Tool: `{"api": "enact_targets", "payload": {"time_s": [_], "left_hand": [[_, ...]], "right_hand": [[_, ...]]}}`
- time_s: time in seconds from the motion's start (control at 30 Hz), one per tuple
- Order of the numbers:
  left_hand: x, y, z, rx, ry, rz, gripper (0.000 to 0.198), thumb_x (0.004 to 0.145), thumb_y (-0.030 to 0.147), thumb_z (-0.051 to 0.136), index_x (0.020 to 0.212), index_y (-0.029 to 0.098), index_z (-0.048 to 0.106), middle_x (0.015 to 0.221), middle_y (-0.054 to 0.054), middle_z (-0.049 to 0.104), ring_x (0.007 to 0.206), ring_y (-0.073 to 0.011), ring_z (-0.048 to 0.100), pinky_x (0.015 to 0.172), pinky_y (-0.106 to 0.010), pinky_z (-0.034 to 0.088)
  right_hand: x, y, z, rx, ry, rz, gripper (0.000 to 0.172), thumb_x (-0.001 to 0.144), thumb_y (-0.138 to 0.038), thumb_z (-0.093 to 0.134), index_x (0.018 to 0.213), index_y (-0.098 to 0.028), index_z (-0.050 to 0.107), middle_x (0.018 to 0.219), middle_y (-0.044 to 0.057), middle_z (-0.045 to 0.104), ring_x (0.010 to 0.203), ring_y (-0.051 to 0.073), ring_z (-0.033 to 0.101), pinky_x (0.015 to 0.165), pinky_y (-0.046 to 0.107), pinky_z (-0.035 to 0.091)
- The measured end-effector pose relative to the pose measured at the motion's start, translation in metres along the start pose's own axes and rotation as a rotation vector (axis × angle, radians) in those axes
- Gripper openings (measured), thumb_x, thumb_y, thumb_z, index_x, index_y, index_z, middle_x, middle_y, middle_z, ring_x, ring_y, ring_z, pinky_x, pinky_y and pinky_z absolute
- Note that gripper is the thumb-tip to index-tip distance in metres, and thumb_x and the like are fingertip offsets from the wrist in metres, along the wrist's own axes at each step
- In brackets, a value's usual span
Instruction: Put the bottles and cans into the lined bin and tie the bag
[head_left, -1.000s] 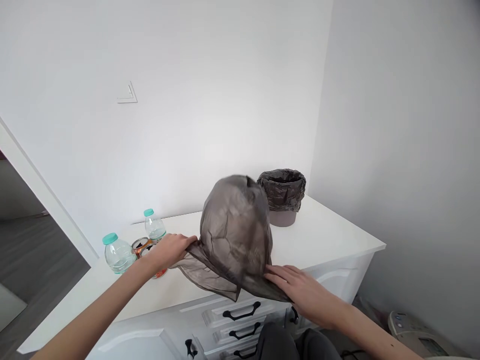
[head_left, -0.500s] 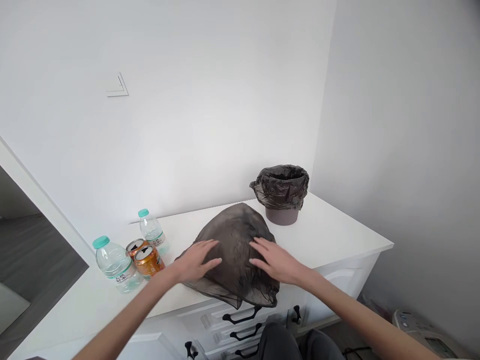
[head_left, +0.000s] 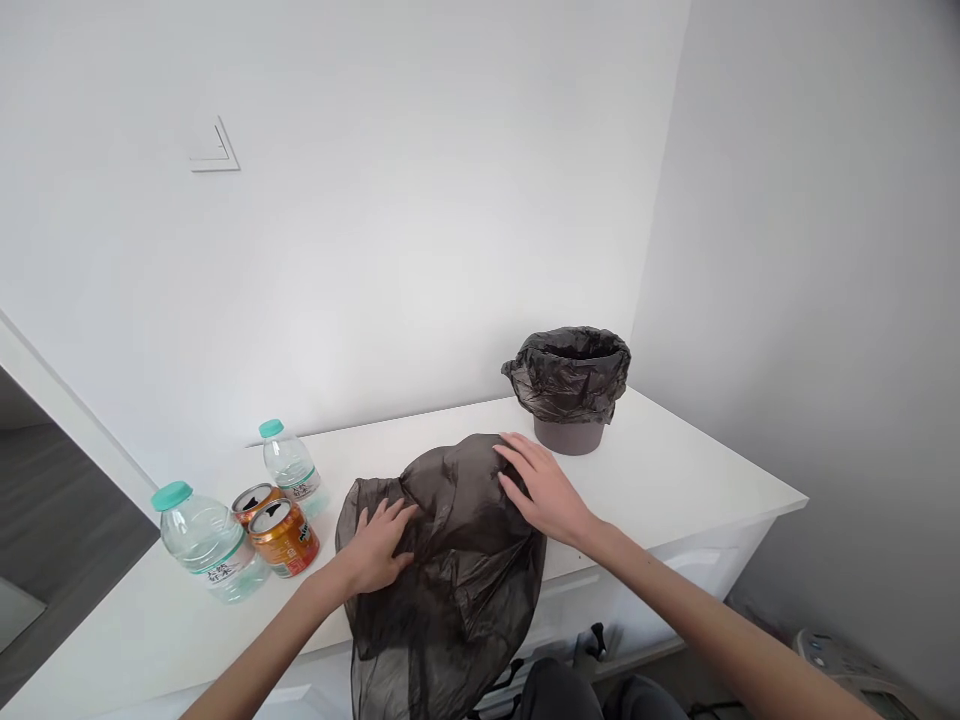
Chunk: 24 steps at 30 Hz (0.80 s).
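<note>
A thin black plastic bag [head_left: 465, 590] lies loosely spread over the front of the counter, its lower part hanging past the edge over the drawers. My left hand [head_left: 379, 550] rests on the left side of the bag, fingers apart and stretched out. On the bag's upper right, my right hand [head_left: 544, 490] lies with its fingers spread over the bulging part. Neither hand grips the plastic. To the left stand two orange cans [head_left: 283, 538] with opened tops, a clear bottle [head_left: 214, 550] with a teal cap, and a similar bottle [head_left: 294, 465] behind.
At the back right stands a small bin [head_left: 568, 437] lined with a black bag [head_left: 574, 380] folded over its rim. White walls rise behind and to the right of the white counter [head_left: 697, 480]. Black handles [head_left: 598, 640] stick out from the cabinet front.
The bag has slid toward me and spread downward, now hanging further over the counter edge. My left hand has moved down and left; my right hand has shifted up toward the bag's top.
</note>
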<state>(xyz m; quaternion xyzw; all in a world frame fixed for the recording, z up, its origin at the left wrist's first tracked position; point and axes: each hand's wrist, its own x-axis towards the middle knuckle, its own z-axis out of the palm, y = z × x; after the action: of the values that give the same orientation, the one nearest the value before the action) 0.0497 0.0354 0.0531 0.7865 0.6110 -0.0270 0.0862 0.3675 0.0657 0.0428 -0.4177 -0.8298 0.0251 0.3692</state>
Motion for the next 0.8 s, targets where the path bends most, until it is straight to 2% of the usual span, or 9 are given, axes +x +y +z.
{"api": "enact_targets", "payload": {"time_s": [0.1,0.17,0.2,0.27,0.4,0.53,0.6,0.67,0.8], "left_hand": [[0.004,0.028,-0.001,-0.003,0.215,0.038,0.059,0.098,0.04,0.044,0.154,0.018,0.041,0.169,-0.016,0.03,0.159,-0.0326,0.019,0.128,-0.057,0.018],[0.012,0.055,0.009,-0.049,0.369,0.127,0.056,0.103,0.044,0.036,0.153,0.019,0.042,0.169,-0.013,0.03,0.16,-0.0287,0.018,0.129,-0.053,0.018],[0.017,0.068,0.016,-0.074,0.4,0.179,0.057,0.104,0.048,0.033,0.154,0.021,0.041,0.169,-0.011,0.032,0.16,-0.0286,0.018,0.129,-0.053,0.019],[0.027,0.081,0.032,-0.095,0.333,0.26,0.063,0.104,0.056,0.03,0.159,0.025,0.035,0.17,-0.009,0.03,0.16,-0.0312,0.017,0.129,-0.057,0.018],[0.036,0.06,0.047,-0.003,0.144,0.24,0.067,0.101,0.065,0.033,0.16,0.033,0.035,0.169,-0.005,0.031,0.158,-0.0384,0.019,0.126,-0.065,0.015],[0.03,0.029,0.033,0.063,0.211,0.135,0.061,0.103,0.055,0.037,0.152,0.022,0.051,0.164,-0.015,0.041,0.155,-0.042,0.028,0.124,-0.069,0.015],[0.024,0.028,0.027,0.059,0.247,0.146,0.059,0.105,0.05,0.033,0.151,0.018,0.052,0.164,-0.016,0.04,0.156,-0.0363,0.028,0.128,-0.063,0.015],[0.017,0.03,0.028,0.036,0.221,0.219,0.059,0.105,0.052,0.033,0.155,0.023,0.045,0.167,-0.009,0.036,0.157,-0.0298,0.027,0.129,-0.055,0.019],[-0.009,0.014,0.042,0.004,0.158,0.288,0.06,0.105,0.051,0.035,0.162,0.033,0.028,0.17,-0.003,0.027,0.158,-0.0297,0.02,0.127,-0.056,0.025]], "right_hand": [[-0.005,0.013,0.032,-0.134,-0.266,-0.025,0.056,0.106,-0.042,0.038,0.157,-0.019,0.042,0.166,0.014,0.035,0.157,0.033,0.02,0.125,0.059,0.023],[-0.016,0.012,0.053,-0.203,-0.344,-0.015,0.06,0.106,-0.045,0.038,0.159,-0.018,0.039,0.167,0.017,0.031,0.157,0.038,0.017,0.124,0.065,0.018],[-0.023,0.011,0.061,-0.228,-0.36,-0.01,0.061,0.106,-0.046,0.037,0.16,-0.018,0.038,0.167,0.018,0.031,0.157,0.039,0.018,0.123,0.066,0.017],[-0.037,0.009,0.07,-0.27,-0.368,-0.001,0.062,0.105,-0.047,0.037,0.159,-0.017,0.039,0.167,0.018,0.032,0.156,0.04,0.022,0.122,0.068,0.016],[-0.054,0.011,0.051,-0.341,-0.299,0.093,0.055,0.106,-0.046,0.037,0.152,-0.018,0.051,0.157,0.019,0.048,0.144,0.041,0.043,0.116,0.067,0.029],[-0.055,0.017,0.016,-0.315,-0.18,0.119,0.043,0.107,-0.041,0.04,0.128,-0.019,0.07,0.13,0.018,0.068,0.123,0.036,0.059,0.104,0.059,0.043],[-0.055,0.02,0.008,-0.237,-0.156,0.051,0.041,0.106,-0.04,0.042,0.132,-0.02,0.067,0.138,0.016,0.064,0.13,0.033,0.055,0.108,0.056,0.042],[-0.058,0.025,0.008,-0.147,-0.218,-0.042,0.047,0.107,-0.044,0.043,0.147,-0.023,0.056,0.155,0.012,0.052,0.145,0.031,0.044,0.116,0.054,0.038],[-0.072,0.039,0.011,-0.059,-0.392,-0.069,0.058,0.108,-0.052,0.037,0.162,-0.031,0.032,0.169,0.005,0.031,0.157,0.026,0.025,0.126,0.052,0.028]]}}
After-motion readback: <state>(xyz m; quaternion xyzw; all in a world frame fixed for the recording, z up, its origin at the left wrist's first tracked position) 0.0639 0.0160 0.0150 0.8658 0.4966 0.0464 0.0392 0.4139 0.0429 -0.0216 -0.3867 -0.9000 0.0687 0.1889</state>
